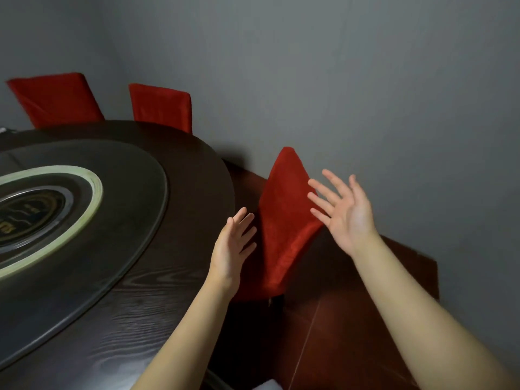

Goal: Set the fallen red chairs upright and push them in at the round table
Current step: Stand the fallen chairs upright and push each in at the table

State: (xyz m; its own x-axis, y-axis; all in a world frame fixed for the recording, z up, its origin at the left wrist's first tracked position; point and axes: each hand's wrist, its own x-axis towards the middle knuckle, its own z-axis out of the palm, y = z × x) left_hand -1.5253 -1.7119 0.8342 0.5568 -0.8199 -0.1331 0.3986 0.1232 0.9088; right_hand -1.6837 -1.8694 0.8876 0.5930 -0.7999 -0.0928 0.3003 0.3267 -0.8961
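A red-covered chair (284, 220) stands at the right edge of the dark round table (174, 260), its back upright and close to the rim. My left hand (232, 246) hovers with straight fingers beside the chair back's left side. To the right of the chair back, my right hand (342, 212) is spread open, palm facing the chair; whether either hand touches the fabric is unclear. Two more red chairs (161, 106) (56, 99) stand upright, pushed in at the table's far side.
A dark glass turntable (132, 192) with a pale ring covers the table's middle. A grey wall (365, 94) runs close behind the chairs. Dark red floor tiles (351, 319) lie between the table and the wall.
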